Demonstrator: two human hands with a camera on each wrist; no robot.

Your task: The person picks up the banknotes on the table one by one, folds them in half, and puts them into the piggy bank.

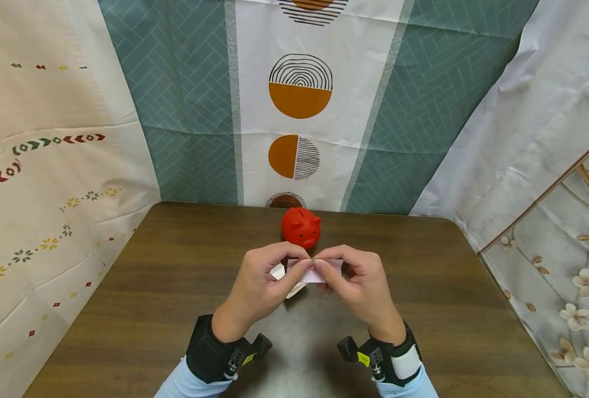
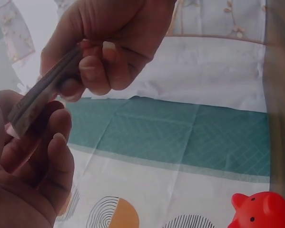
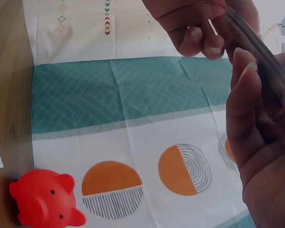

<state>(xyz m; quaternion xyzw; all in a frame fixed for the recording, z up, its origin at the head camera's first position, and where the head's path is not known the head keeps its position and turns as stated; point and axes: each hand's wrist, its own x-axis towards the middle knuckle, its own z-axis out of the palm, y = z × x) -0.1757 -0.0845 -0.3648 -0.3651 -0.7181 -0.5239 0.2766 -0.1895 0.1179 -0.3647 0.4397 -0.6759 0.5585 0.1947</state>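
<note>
Head: left hand (image 1: 261, 283), right hand (image 1: 366, 284) pinch paper (image 1: 315, 277) | wrist views only: layers (image 2: 40, 91)

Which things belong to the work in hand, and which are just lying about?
In the work:
- pale folded paper, pinched by left hand and right hand

Lying about, apparently:
- red pig figurine, untouched
- white paper-like item, partly hidden; role unclear

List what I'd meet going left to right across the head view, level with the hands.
Cream cloth → left hand → pale slip → right hand → flowered cloth.
</note>
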